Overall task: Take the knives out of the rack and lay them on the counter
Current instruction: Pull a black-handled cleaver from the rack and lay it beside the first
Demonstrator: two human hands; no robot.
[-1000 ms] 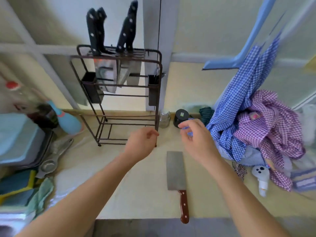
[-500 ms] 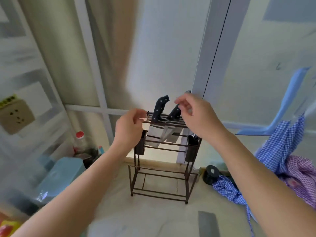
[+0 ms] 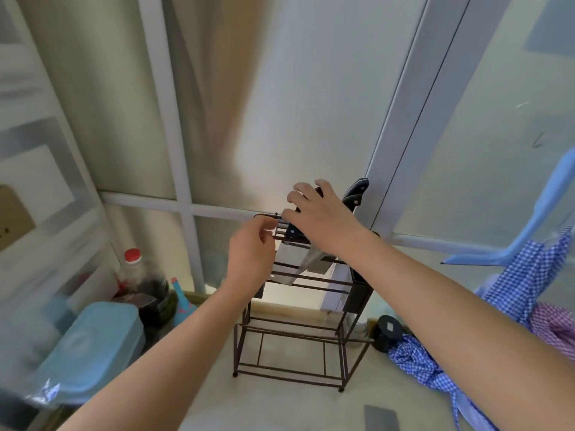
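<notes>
The pale counter (image 3: 280,405) carried the dark wire rack (image 3: 298,343), whose top rail the left hand (image 3: 250,259) pinched. The right hand (image 3: 320,217) wrapped a black knife handle (image 3: 292,232) standing in the rack. Just right of that grip, two more handles (image 3: 354,194) stood slotted; blades (image 3: 298,264) hung below it.

Looks like a home kitchen. A metal knife rack (image 3: 298,306) w/ knives (image 3: 354,194) stands on a pale counter (image 3: 280,405) by a frosted window (image 3: 311,104). Bottles (image 3: 133,275) & a blue tub (image 3: 90,346) sit at left, checked cloths (image 3: 522,287) at right.
</notes>
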